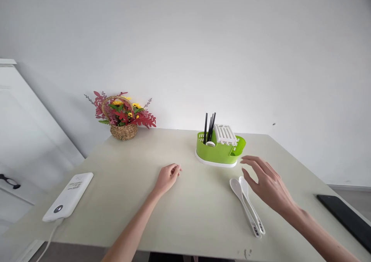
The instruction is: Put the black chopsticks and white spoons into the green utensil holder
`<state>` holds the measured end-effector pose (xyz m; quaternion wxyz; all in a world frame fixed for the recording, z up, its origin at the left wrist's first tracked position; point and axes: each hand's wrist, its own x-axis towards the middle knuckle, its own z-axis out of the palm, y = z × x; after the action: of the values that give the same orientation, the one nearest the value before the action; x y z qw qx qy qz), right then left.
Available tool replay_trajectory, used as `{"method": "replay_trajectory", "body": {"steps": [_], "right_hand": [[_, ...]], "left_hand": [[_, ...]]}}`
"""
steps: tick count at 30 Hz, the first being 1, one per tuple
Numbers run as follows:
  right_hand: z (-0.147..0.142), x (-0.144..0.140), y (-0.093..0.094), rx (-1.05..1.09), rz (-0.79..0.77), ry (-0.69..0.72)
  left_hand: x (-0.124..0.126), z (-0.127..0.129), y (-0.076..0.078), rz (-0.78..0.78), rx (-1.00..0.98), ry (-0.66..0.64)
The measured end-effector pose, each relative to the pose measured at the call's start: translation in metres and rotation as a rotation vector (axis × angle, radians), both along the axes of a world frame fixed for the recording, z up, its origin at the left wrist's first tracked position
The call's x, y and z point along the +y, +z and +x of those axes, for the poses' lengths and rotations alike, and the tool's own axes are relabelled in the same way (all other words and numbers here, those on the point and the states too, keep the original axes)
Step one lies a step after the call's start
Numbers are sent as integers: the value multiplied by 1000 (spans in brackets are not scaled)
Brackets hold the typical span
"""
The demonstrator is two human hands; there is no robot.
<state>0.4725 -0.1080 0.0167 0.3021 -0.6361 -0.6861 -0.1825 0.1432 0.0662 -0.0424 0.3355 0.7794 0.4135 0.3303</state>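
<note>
My left hand (168,178) rests on the table with its fingers loosely curled in and nothing visible in them. Over the table at the right is my right hand (266,182), empty, thumb and fingers apart. Its fingertips are close to the right end of a green cutlery holder (216,153) on a white base. Black chopsticks (205,128) stand in the holder's left part, beside a small white rounded piece (210,144). A white slotted rack (225,134) tops its middle. Two white spoons, a left one (236,186) and a right one (244,184), lie together, left of my right hand.
On the pale table (130,169), a wicker basket (123,132) of artificial flowers stands at the back left. A white power bank (69,196) with a cable (50,239) lies at the left edge, and a black phone (344,219) at the right edge. Behind is a wall (197,61).
</note>
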Motion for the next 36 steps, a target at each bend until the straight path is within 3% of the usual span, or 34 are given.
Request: {"method": "replay_trajectory", "body": {"steps": [6,10,21,27,32,36], "right_hand": [[38,-41,-59,456,-346,-191],[40,-39,-76,599,-548,-265],[13,-29,-62,424,-686,-362],[13,-38,-58,348,-727,-362],[4,-44,-55,302,-724,-359],[2,-45,-56,290,-731,-361]], "left_hand": [[-5,1,4,14,16,37],[-13,1,6,22,57,64],[-76,1,16,13,165,34],[-103,45,37,-39,151,-51],[-122,85,51,-3,138,-171],[-135,102,59,55,153,-256]]}}
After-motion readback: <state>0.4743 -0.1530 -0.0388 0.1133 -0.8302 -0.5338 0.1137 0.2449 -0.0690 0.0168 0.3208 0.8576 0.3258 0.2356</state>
